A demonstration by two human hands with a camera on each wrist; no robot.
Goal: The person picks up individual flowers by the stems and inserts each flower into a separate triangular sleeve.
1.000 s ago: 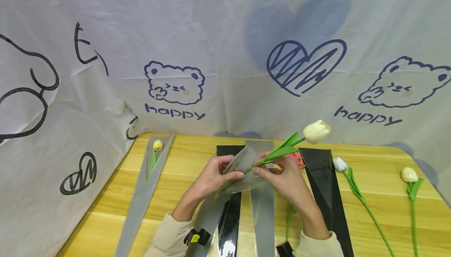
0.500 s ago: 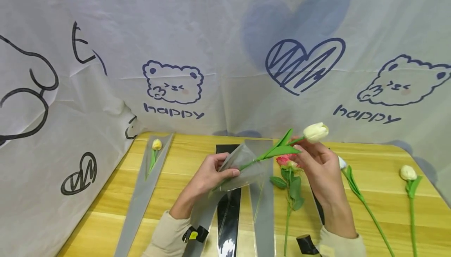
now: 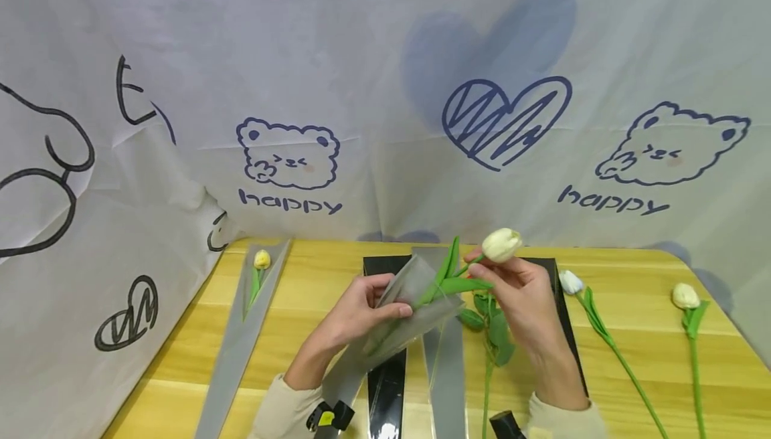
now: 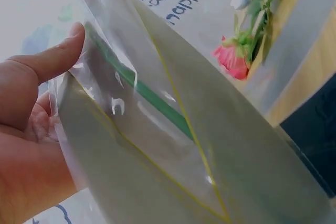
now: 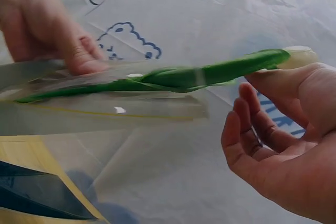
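A cream-white artificial tulip (image 3: pixel 502 245) slants down to the left, its stem inside a clear-fronted grey flower sleeve (image 3: pixel 391 342). My left hand (image 3: pixel 361 308) grips the sleeve near its mouth, thumb on the front. Just under the bloom, my right hand (image 3: pixel 527 305) pinches the stem between thumb and finger. In the left wrist view the green stem (image 4: pixel 157 103) shows through the film between yellow edge lines. The right wrist view shows the lower leaves (image 5: pixel 173 77) at the sleeve's mouth, their upper part outside; the right hand (image 5: pixel 294 124) partly hides the bloom.
A yellow tulip (image 3: pixel 262 259) lies in a grey sleeve (image 3: pixel 225 365) at left. Beneath my hands are a black sleeve (image 3: pixel 385 385) and another grey one (image 3: pixel 447 372). A pink rose (image 4: pixel 231 59), a bluish-white tulip (image 3: pixel 570 282) and a white tulip (image 3: pixel 685 296) lie to the right.
My right hand has shifted from the stem by the sleeve's mouth up to below the bloom, then moved down-left. The tulip sits deeper, its lower leaves now within the mouth.
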